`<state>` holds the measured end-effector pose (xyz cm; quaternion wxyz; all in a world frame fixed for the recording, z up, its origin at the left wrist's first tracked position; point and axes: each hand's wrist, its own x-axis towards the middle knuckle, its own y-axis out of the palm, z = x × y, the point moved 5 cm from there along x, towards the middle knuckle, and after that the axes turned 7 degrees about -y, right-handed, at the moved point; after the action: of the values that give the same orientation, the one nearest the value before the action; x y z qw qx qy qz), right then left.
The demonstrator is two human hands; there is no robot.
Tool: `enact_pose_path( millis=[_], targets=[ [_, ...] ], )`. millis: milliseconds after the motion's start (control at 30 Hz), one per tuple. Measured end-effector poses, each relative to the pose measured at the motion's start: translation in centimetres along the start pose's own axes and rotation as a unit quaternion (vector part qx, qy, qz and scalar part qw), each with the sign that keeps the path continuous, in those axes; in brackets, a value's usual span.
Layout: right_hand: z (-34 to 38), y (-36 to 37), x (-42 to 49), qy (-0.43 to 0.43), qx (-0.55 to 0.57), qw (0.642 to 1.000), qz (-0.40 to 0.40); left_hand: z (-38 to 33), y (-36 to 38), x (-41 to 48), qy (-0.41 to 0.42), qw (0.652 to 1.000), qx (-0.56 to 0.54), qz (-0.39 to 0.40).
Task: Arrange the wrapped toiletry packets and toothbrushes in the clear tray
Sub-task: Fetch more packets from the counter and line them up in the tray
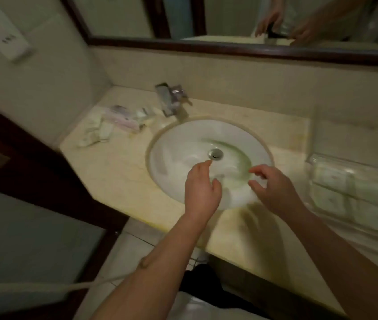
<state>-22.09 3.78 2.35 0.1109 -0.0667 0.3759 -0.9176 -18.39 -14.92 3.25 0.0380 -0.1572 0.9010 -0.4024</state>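
left hand (203,188), right hand (273,189) over sink (172,146) | toothbrushes (123,120) angled toward sink

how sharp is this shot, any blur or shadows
Head view: dim light; motion blur smears the loose packets left of the sink and the clear tray at right; left hand and right hand shadow the counter; wide-angle lens curves the mirror frame.

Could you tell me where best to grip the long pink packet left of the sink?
Probably pinch the long pink packet across its narrow width near mid-length, from above with the nearer left hand. It seems to lie flat atop the pile, long edges exposed; blur hides detail.
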Motion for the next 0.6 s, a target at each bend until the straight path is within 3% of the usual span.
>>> enact_pose_path(
  millis=[233, 433, 600],
  targets=[
    [10.1, 10.7, 7.1, 0.014, 0.072, 0.994, 0.078, 13.1, -11.5, 7.3, -0.128, 0.987, -0.053, -0.082],
    [19.2, 22.3, 15.8, 0.02, 0.062, 0.989, 0.129, 25.8, -20.6, 15.7, -0.159, 0.98, -0.049, -0.106],
    [25.3, 29.7, 20.7, 0.02, 0.037, 0.981, 0.189, 33.4, -25.1, 22.4, -0.197, 0.977, -0.035, -0.078]
  ],
)
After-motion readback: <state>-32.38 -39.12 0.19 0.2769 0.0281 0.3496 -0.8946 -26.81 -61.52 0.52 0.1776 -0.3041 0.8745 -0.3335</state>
